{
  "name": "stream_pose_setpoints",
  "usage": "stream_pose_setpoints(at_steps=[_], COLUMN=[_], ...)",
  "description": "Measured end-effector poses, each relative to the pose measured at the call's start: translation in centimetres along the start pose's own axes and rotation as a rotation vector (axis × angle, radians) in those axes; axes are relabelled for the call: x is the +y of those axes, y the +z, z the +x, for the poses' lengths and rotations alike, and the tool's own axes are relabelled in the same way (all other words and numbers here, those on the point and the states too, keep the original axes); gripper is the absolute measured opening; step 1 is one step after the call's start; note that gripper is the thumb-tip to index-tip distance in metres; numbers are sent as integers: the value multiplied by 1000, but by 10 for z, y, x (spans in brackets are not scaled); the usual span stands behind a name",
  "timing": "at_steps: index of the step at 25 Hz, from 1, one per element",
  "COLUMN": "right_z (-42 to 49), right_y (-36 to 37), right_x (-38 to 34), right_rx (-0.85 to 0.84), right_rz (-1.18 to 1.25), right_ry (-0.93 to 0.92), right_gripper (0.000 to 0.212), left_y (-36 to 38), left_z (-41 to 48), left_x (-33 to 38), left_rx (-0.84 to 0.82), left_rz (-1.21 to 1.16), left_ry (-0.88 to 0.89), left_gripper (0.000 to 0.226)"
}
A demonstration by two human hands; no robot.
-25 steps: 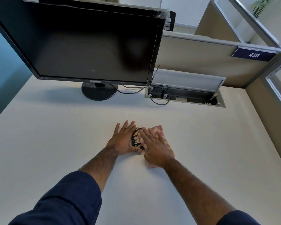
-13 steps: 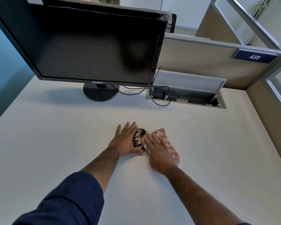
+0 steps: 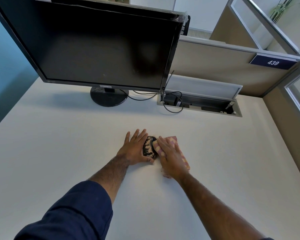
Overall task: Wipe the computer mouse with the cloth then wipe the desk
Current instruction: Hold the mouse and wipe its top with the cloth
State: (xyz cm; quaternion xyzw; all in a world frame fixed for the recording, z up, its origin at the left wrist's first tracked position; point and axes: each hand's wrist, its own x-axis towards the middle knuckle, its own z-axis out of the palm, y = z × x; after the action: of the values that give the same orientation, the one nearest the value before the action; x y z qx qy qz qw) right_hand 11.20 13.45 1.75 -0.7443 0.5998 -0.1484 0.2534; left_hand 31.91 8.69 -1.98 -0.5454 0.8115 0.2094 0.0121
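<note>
A black computer mouse (image 3: 149, 147) speckled with pale dust lies on the white desk (image 3: 59, 144), near its middle. My left hand (image 3: 134, 149) rests flat against the mouse's left side, thumb curled under its near end, bracing it. My right hand (image 3: 170, 157) presses a pink and yellow checked cloth (image 3: 173, 142) flat, its fingers over the cloth and the cloth's edge lapping onto the mouse's right side. Most of the cloth is hidden under that hand.
A large dark monitor (image 3: 100, 47) on a round black stand (image 3: 109, 97) fills the back left. An open cable tray (image 3: 199, 103) with a looping black cable (image 3: 171, 108) sits back right, before a beige partition (image 3: 215, 63) marked 439.
My right hand slid the cloth right, away from the mouse, then back left onto the mouse's right side. My left hand stayed against the mouse.
</note>
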Motion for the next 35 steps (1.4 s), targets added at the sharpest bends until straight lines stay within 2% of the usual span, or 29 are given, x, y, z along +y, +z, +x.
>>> stream_pose_setpoints(at_steps=[2,6,12,16,20,23,26,30,35], right_z=[1,0,-14,-26,-25,-15,-10,-9,-17], right_y=[3,6,14,16,12,4,2,8,18], right_x=[-4,-1,7,12,10,4,-7,-10,-6], right_rx=[-46,-31,-29,-24,4,71,45,0,-16], right_rz=[-77,-209,-301,-274,-77,-33,-97,-333,-405], right_ry=[-66,-179,-254,-240,-111,-68,-179,-323,-337], right_gripper=[60,63,67,74,65,60,56,52,61], left_y=[0,0,2,1,0,-1,0,-1,0], left_z=[0,1,0,0,0,-1,-2,-1,-1], left_x=[0,0,-1,0,0,1,1,1,1], left_rx=[2,1,13,8,-2,3,10,3,16], left_rz=[-5,-19,-15,-2,-23,-20,-20,-26,4], left_ry=[4,5,2,1,-3,-4,0,-2,8], left_gripper=[132,133,128,128,130,129,126,120,117])
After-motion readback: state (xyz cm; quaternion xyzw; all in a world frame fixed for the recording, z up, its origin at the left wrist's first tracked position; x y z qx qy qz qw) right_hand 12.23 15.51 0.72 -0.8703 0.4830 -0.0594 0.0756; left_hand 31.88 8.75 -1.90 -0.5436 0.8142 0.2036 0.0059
